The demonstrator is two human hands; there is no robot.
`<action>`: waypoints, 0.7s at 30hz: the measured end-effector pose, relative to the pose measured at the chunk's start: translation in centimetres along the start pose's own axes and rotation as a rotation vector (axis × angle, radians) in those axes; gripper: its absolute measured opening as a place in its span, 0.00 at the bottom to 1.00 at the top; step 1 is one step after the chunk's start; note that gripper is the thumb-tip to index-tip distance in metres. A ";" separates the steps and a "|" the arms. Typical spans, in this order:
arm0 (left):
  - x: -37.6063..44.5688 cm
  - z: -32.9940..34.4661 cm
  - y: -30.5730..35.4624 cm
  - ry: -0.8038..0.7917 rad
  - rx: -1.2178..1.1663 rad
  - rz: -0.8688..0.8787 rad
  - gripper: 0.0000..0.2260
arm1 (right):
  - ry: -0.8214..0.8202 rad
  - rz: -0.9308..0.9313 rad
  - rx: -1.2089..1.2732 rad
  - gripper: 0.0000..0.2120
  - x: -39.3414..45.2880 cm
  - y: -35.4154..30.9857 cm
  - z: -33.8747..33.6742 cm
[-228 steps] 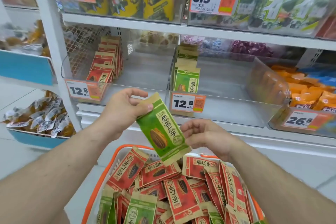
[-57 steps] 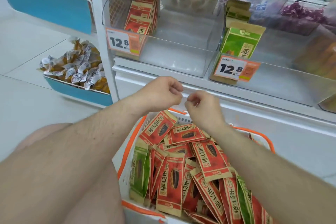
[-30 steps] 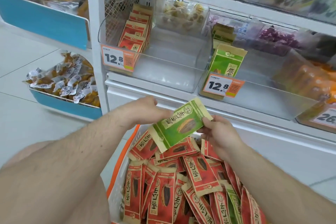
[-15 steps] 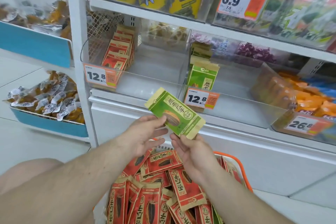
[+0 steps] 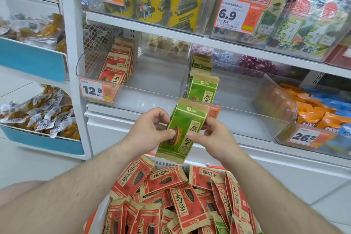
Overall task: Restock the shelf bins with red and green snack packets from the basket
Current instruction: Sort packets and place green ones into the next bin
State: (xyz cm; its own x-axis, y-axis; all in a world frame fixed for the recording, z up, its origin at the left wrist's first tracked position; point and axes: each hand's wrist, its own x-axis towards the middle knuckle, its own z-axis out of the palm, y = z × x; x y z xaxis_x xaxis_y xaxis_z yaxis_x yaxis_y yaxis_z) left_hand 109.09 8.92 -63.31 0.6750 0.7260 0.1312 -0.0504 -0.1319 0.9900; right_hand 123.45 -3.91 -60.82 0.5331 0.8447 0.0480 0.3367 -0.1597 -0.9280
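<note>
Head view: both hands hold one green packet [image 5: 182, 129] upright, tilted a little, just above the basket [image 5: 95, 220] and in front of the shelf edge. Left hand [image 5: 150, 131] pinches the packet's left edge, thumb on the front face, other fingers curled behind. Right hand [image 5: 210, 135] pinches the right edge, thumb on the front, fingers curled behind. Basket is orange-rimmed and piled with red packets [image 5: 186, 205], a few green ones mixed in near its right side. Relative to the held green packet: directly behind and just above it, the clear green bin [image 5: 247, 89] holds a short row of green packets [image 5: 204, 89] standing at its left wall; rest of that bin bare. Up and to the left, the clear red bin [image 5: 152, 81] holds a row of red packets [image 5: 117, 64] against its left wall, with a 12.8 price tag [image 5: 96, 90] on its front. Further right, a bin of orange packets [image 5: 319, 118] with a 26.8 tag.
</note>
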 end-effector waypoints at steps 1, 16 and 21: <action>0.1 0.1 0.2 -0.012 0.015 0.015 0.15 | -0.026 -0.003 0.013 0.14 0.3 -0.2 -0.2; 7.8 1.1 3.4 0.194 0.324 0.206 0.10 | 0.331 -0.334 -0.060 0.11 8.8 -4.9 -8.1; 9.9 1.6 3.4 0.194 0.490 0.202 0.11 | 0.259 -0.204 -0.336 0.11 11.4 -2.1 -6.7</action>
State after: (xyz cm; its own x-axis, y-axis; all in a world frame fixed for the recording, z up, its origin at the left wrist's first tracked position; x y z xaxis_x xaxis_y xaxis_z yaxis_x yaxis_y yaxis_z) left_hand 116.73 14.59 -58.69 0.5375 0.7584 0.3687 0.2146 -0.5459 0.8099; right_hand 134.01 2.60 -55.89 0.5915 0.7275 0.3478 0.6650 -0.1961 -0.7207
